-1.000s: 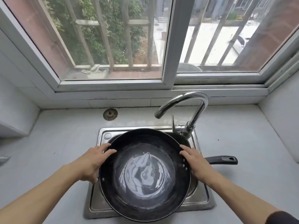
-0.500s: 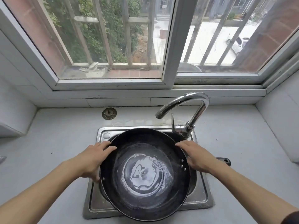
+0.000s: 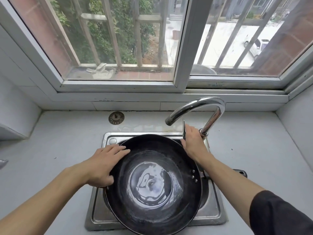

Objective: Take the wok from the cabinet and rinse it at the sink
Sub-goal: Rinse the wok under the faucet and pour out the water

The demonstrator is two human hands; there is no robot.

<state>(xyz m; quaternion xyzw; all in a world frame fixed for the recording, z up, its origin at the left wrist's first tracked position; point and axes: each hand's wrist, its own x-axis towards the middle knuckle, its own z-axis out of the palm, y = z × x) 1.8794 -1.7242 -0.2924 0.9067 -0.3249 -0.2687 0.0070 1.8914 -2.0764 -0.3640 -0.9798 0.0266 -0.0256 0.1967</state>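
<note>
A large black wok [image 3: 153, 184] rests in the steel sink [image 3: 98, 216], with a shiny pool of water in its bottom. Its black handle [image 3: 240, 173] sticks out to the right, mostly hidden behind my right forearm. My left hand [image 3: 105, 163] grips the wok's left rim, thumb under and fingers over the edge. My right hand [image 3: 193, 141] is off the wok and wrapped around the faucet lever [image 3: 183, 131], just behind the wok's far right rim. The curved chrome faucet [image 3: 203, 106] arches over the sink's back edge; no water runs from its spout.
Grey countertop [image 3: 50, 150] spreads on both sides of the sink. A round drain strainer [image 3: 116, 118] lies on the counter behind the sink. White tiled walls rise left and right. A barred window [image 3: 118, 39] fills the back wall.
My right hand has let go of the wok's right rim and moved up and back onto the faucet lever. The wok has settled in the sink; the left hand stays on its rim.
</note>
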